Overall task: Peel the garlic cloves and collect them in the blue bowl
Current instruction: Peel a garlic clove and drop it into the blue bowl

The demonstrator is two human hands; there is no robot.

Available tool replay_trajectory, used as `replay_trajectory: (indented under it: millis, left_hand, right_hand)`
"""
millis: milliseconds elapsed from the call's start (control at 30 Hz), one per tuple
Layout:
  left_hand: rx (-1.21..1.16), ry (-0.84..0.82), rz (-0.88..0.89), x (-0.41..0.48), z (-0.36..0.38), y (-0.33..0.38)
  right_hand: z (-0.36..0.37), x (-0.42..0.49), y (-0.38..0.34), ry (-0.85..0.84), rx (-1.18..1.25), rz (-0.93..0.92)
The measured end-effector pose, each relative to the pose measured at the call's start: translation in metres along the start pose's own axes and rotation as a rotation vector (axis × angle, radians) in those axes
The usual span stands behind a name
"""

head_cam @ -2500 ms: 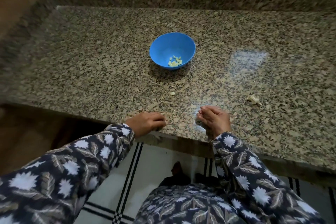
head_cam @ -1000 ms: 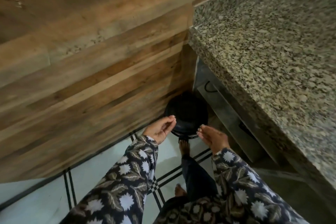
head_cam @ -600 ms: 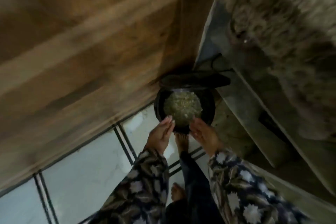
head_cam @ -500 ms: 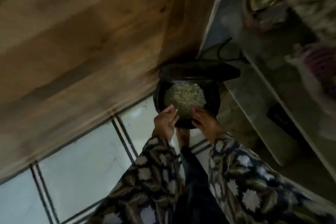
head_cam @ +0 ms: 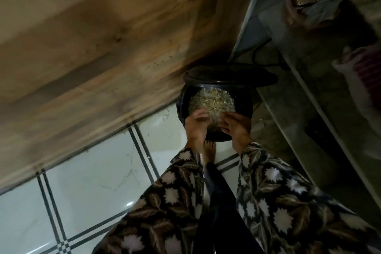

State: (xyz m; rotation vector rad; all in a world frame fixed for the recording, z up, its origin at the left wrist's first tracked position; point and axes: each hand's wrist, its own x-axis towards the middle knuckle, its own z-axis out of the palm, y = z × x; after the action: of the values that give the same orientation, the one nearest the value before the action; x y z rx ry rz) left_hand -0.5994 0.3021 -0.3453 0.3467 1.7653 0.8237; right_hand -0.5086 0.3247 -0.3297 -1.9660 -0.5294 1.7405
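Observation:
The blue bowl and the garlic cloves are out of view. I am bent over a black pedal bin (head_cam: 243,109) on the floor, its lid (head_cam: 231,77) raised. Inside lies a heap of pale peel scraps (head_cam: 212,100). My left hand (head_cam: 194,125) and my right hand (head_cam: 236,126) hover close together over the near rim, fingers bent toward each other. The dim, blurred view hides whether either hand holds peel.
A wood-panel wall (head_cam: 92,47) runs along the left. White floor tiles (head_cam: 92,181) with dark lines lie below. My bare foot (head_cam: 209,151) is at the bin's base. Under-counter shelves (head_cam: 309,88) with a jar (head_cam: 309,0) stand on the right.
I turned from the countertop and the bowl down to the bin. Its lid came up, and both hands moved over the opening and drew closer together.

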Motion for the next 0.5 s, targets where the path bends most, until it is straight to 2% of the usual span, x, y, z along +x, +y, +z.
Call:
replay_trajectory:
  millis: [133, 233, 367, 500]
  left_hand:
    - [-0.010, -0.065, 0.104, -0.082, -0.028, 0.029]
    - [-0.017, -0.025, 0.209, -0.162, -0.038, 0.057]
    - [-0.007, -0.145, 0.338, -0.268, -0.019, 0.093]
    - [0.017, -0.330, 0.379, -0.355, 0.045, 0.103]
  right_hand:
    - [-0.018, -0.080, -0.024, -0.078, -0.018, 0.006]
    - [-0.053, -0.169, -0.046, -0.132, 0.096, -0.053]
    - [-0.127, -0.272, -0.056, -0.176, 0.321, -0.219]
    - [-0.236, -0.360, -0.041, 0.022, 0.501, -0.388]
